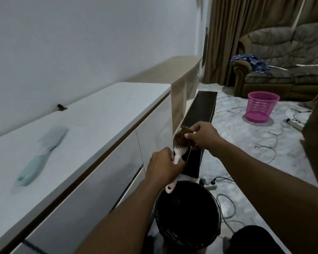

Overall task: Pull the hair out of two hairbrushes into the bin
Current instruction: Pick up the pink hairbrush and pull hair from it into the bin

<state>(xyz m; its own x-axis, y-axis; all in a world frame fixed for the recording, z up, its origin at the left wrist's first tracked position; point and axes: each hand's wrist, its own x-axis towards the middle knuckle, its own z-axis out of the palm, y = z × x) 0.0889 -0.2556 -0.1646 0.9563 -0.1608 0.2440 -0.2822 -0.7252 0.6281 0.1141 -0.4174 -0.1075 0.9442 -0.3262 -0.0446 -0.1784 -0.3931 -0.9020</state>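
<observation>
My left hand (163,166) grips the handle of a pink hairbrush (178,154), held upright above the black bin (188,215) on the floor. The brush head is matted with brown hair (180,138). My right hand (203,136) is at the top of the brush head, its fingertips pinched on that hair. A second, light-blue hairbrush (41,154) lies on the white cabinet top (99,114) to the left, well apart from both hands.
A pink mesh basket (261,107) stands on the floor at the back right, before a brown sofa (286,61). Cables and a power strip (208,184) lie on the floor beside the bin. A dark panel (200,110) leans along the cabinet.
</observation>
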